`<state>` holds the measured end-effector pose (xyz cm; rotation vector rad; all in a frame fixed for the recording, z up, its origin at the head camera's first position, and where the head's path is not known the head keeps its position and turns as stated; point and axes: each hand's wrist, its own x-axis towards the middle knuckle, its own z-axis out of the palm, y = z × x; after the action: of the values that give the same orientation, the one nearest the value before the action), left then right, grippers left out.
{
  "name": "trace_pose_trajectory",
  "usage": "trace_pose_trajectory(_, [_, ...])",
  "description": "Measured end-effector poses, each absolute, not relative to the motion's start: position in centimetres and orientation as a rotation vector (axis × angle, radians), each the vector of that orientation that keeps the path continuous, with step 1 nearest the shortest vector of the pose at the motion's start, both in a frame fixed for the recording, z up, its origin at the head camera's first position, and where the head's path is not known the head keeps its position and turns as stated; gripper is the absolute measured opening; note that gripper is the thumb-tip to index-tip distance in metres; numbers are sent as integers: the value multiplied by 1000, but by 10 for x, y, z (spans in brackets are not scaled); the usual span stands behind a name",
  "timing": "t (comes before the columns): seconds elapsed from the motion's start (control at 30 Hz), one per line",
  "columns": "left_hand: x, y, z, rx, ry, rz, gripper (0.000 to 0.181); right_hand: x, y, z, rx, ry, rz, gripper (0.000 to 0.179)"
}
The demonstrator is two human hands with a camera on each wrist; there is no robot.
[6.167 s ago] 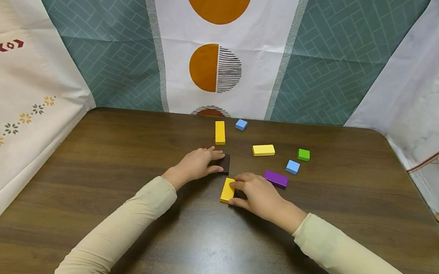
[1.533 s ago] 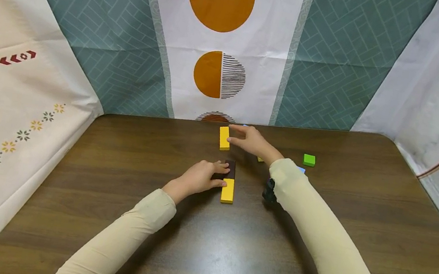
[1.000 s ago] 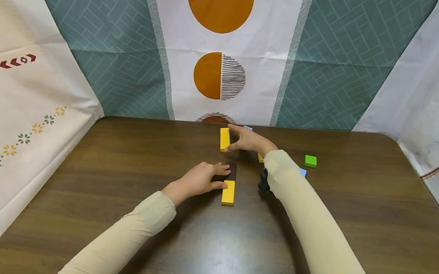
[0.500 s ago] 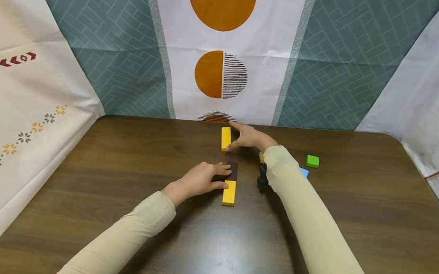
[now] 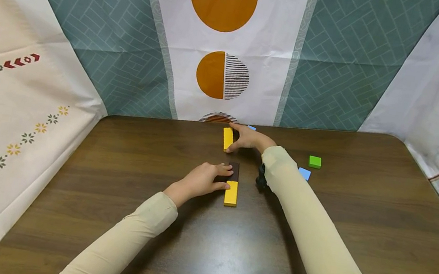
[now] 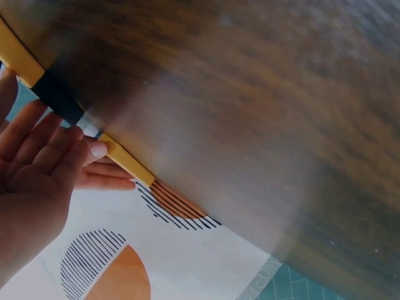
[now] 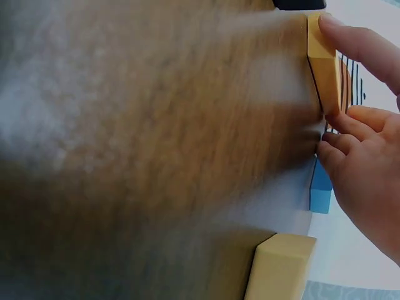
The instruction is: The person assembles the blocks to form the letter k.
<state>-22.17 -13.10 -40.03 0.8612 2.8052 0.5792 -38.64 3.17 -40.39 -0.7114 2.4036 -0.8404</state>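
My left hand rests at the left side of a black block, fingertips on it. Its thumb touches a yellow block lying end to end with the black one. In the left wrist view those fingers lie loosely along the black block. Farther back, my right hand holds another yellow block lying on the table. The right wrist view shows the thumb at one end of this yellow block and a finger at the other.
A green block and a blue block lie to the right. Another blue block sits at the back edge, partly behind the right hand. A pale yellow block shows in the right wrist view. A patterned cloth backs the table.
Earlier my right hand was at the near yellow block, which now abuts the black one. It has moved back to the far yellow block and its thumb has closed in. The left hand stays.
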Motion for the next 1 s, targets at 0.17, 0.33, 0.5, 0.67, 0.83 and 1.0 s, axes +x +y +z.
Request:
trace_pose_trajectory(0.17, [-222,-129,-401,870,2807,574,48,-386,36,-404,-706,2421,-855,101])
trace_pose_trajectory(0.33, [-223,-128,-403,872,2810,589,48,-385,40,-405,-703,2435,-871,101])
trace_pose_trajectory(0.5, [-223,-127,-403,878,2810,598,47,-383,44,-403,-697,2443,-887,101])
trace_pose_trajectory(0.67, [-223,-129,-404,859,2817,587,48,-381,45,-402,-698,2440,-914,100])
trace_pose_trajectory(0.83, [-223,-131,-404,854,2816,581,49,-381,47,-403,-721,2433,-914,100])
trace_pose_trajectory(1.0, [-223,-131,-403,842,2807,585,49,-377,51,-399,-752,2426,-923,100])
